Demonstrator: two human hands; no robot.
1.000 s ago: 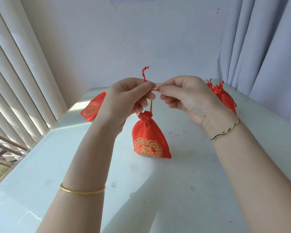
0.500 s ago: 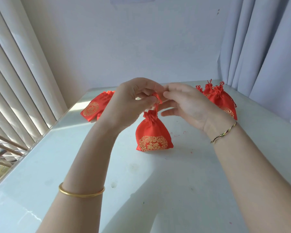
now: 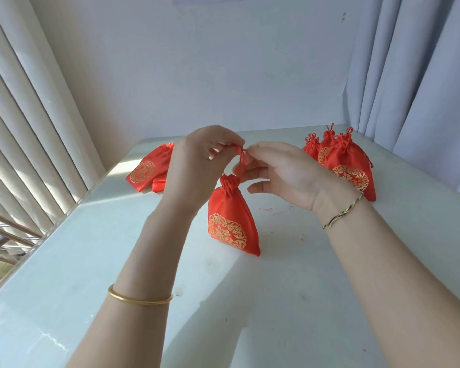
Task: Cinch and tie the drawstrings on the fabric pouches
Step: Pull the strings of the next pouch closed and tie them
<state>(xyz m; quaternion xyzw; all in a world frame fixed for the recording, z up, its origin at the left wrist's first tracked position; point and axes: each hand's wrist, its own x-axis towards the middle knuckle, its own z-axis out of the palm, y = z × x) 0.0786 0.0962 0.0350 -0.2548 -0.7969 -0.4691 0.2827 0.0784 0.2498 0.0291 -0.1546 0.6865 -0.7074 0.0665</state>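
Compared with one second ago, the drawstring (image 3: 241,161) no longer runs taut between the hands. It is now bunched between the fingertips, directly above the cinched neck of the pouch (image 3: 231,221), which hangs below them. The left hand (image 3: 197,166) and right hand (image 3: 284,176) each pinch the cord. Judgement: knotting is in progress. The left fingertips are partly hidden, and knot closure cannot be determined.

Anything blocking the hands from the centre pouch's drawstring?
Nothing visible. The left hand and the right hand both pinch the drawstring just above the cinched neck of the centre pouch.
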